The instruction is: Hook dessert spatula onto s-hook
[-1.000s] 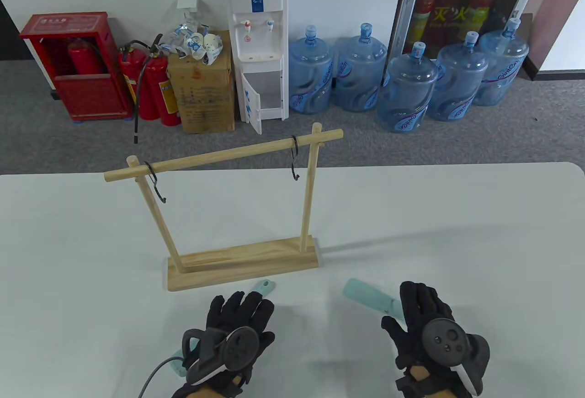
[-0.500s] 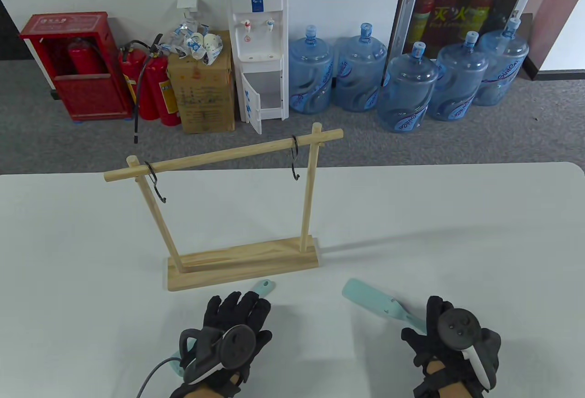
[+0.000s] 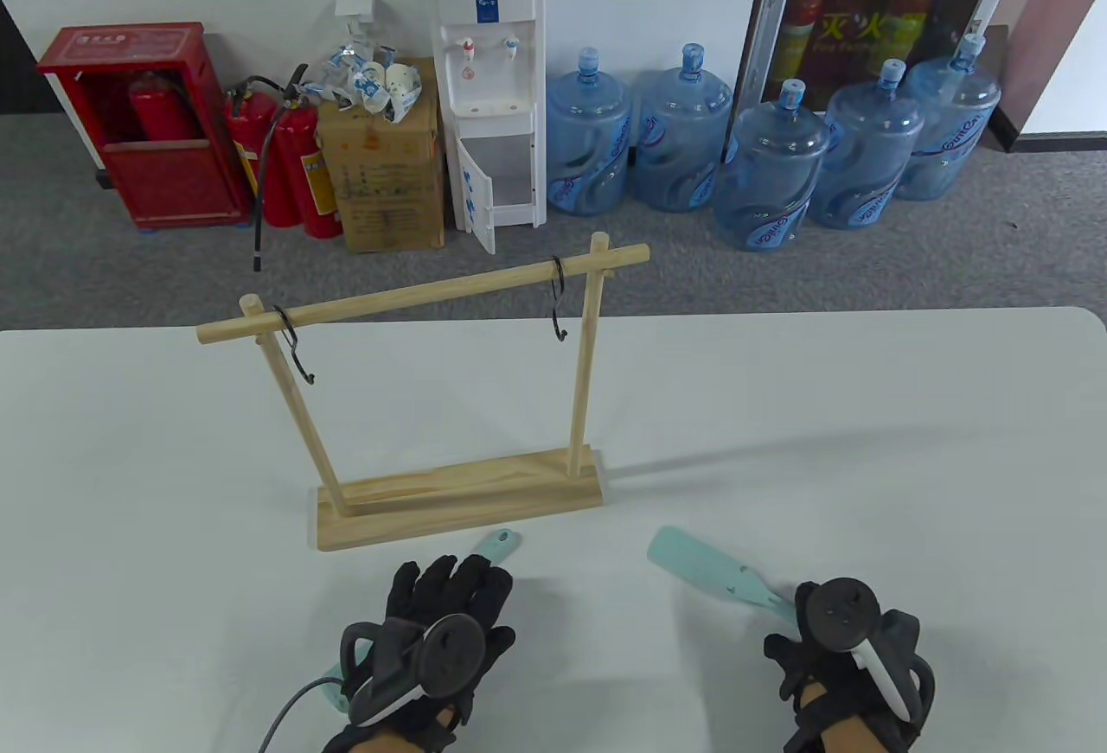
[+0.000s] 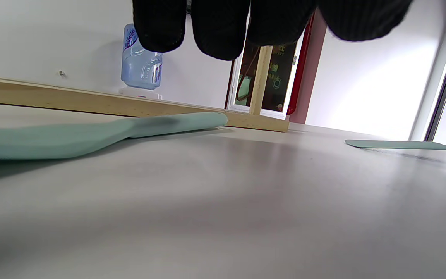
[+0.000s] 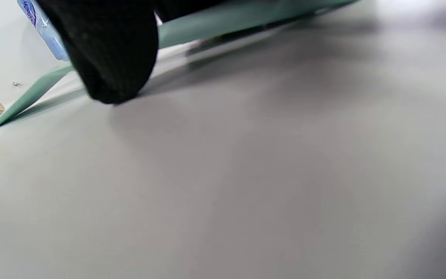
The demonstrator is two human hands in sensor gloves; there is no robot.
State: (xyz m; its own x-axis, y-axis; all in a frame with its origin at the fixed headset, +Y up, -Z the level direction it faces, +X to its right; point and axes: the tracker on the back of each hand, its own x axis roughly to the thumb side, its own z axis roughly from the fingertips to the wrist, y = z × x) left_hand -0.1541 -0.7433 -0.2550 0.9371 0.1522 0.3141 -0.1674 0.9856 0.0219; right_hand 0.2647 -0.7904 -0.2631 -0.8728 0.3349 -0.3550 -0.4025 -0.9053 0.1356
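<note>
A wooden rack [image 3: 458,504] stands mid-table with a left S-hook [image 3: 299,357] and a right S-hook [image 3: 559,303] on its bar. My left hand [image 3: 445,606] lies spread over a teal spatula; its handle end [image 3: 500,542] pokes out beyond the fingers. In the left wrist view that spatula [image 4: 91,133] lies flat on the table with my fingertips [image 4: 219,35] just above it. My right hand [image 3: 817,641] has its fingers curled on the handle of a second, slotted teal spatula [image 3: 700,567]. In the right wrist view, that spatula [image 5: 238,17] shows tilted behind a finger [image 5: 110,50].
The white table [image 3: 865,442] stretches right and left of the rack. The rack's base [image 4: 91,102] lies just beyond my left fingers. Water bottles, a dispenser and fire extinguishers stand on the floor behind the table.
My right hand has slid back along the slotted spatula towards its handle and curled its fingers there, so more of the blade shows. My left hand has barely moved.
</note>
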